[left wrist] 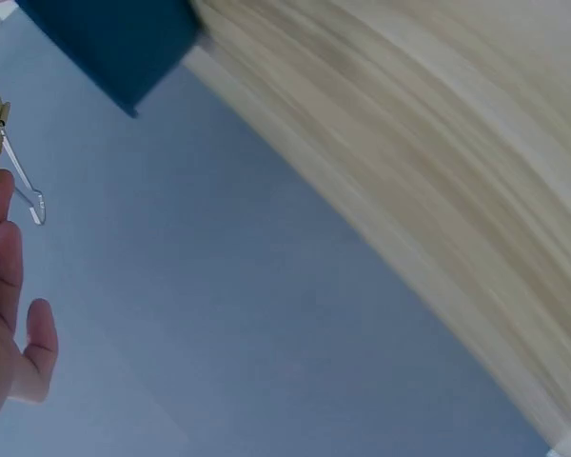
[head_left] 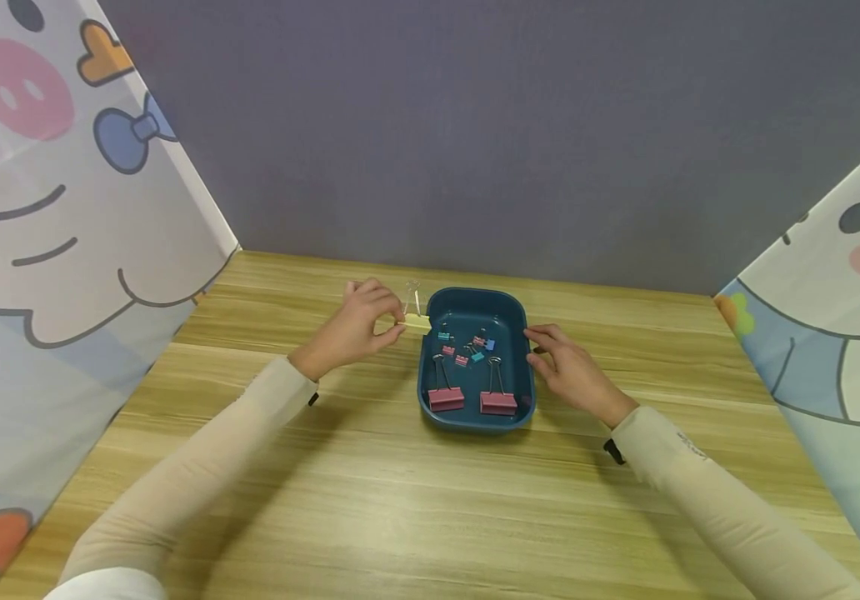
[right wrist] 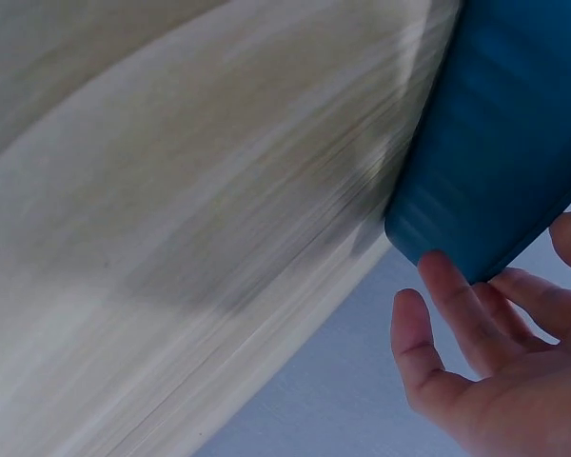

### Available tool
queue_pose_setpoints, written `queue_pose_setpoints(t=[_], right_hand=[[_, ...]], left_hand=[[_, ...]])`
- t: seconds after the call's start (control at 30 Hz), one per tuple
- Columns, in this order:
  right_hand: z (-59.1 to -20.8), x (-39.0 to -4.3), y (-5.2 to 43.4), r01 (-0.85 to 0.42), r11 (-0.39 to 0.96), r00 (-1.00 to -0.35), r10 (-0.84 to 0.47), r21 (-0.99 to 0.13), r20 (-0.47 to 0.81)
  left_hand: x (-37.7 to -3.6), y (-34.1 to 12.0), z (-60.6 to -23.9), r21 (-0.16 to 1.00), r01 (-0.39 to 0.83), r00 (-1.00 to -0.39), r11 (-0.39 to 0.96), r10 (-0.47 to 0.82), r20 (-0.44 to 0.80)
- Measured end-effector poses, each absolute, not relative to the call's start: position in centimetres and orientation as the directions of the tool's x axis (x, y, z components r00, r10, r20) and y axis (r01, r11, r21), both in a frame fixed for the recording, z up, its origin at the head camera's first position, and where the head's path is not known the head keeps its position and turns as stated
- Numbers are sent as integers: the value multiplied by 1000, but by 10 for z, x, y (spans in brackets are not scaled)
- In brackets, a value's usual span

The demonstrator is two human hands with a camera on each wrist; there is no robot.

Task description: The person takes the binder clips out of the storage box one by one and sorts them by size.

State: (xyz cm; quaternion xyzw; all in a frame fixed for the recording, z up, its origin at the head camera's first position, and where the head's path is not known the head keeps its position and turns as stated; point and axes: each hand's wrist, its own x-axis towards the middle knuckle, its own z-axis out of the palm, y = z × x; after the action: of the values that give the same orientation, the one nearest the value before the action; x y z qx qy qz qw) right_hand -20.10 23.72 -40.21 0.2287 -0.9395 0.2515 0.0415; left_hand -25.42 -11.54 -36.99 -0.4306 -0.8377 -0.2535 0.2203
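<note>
While pinched by left hand (head_left: pixel 358 321): yellow clip (head_left: pixel 417 319).

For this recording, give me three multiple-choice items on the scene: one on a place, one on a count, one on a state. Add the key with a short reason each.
1. Where is the yellow binder clip?
A. Inside the tray
B. Pinched in the left hand, just left of the blue tray
C. Under the right hand

2. How many large pink clips lie at the near end of the tray?
A. Two
B. Four
C. None

3. What is the right hand doing?
A. Holding a clip in the air
B. Lying flat on the wooden table, far from the tray
C. Touching the tray's right side with its fingers

Key: 1 B, the head view shows the clip at the left fingertips outside the rim. 2 A, two large pink clips sit side by side there. 3 C, the right wrist view shows the fingers against the tray's wall.
</note>
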Motion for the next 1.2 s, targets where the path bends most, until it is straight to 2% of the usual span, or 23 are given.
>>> queue_pose_setpoints(t=[0.63, 0.9, 1.2], right_hand=[[-401, -199, 237, -459, 767, -888, -409, -447, 210], [-402, -200, 237, -462, 763, -887, -413, -453, 207], [-402, -199, 237, -466, 759, -884, -415, -455, 213]], left_hand=[[-279, -139, -389, 246, 782, -608, 573, 612, 505], [-283, -146, -399, 286, 735, -672, 615, 600, 434], [-290, -154, -411, 291, 722, -688, 628, 606, 400]])
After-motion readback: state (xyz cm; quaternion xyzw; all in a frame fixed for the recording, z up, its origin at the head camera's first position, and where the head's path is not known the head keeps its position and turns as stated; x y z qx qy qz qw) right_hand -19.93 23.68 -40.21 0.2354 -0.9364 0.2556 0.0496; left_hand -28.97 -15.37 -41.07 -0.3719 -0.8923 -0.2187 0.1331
